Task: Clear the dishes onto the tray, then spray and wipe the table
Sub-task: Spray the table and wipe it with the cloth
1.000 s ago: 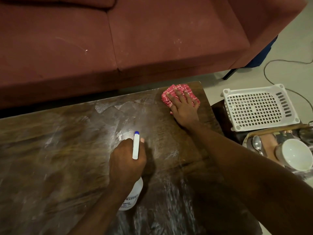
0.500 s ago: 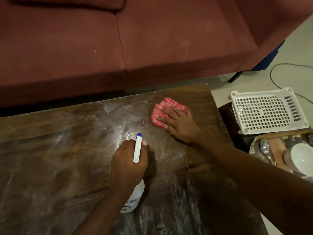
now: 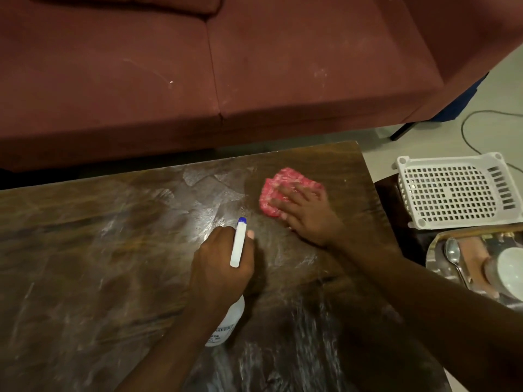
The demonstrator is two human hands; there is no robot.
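Wiping the table, wipe step in hand

Your right hand (image 3: 308, 219) presses flat, fingers straight, on the pink cloth (image 3: 285, 181) near the table's (image 3: 99, 264) far right corner. Your left hand (image 3: 218, 264) is curled round the spray bottle (image 3: 227, 321) at mid-table. Dishes look cleared. Next, drag the cloth over the streaky wet patches with even pressure. The tray (image 3: 434, 258), off the right edge, holds a spoon (image 3: 452, 254) and a white bowl (image 3: 512, 271); what the white basket (image 3: 452, 190) holds can't be told

Glossy streaked wooden table (image 3: 113, 264), pink woven cloth (image 3: 280, 183), shiny metal tray (image 3: 437, 257), white plastic basket (image 3: 452, 190)
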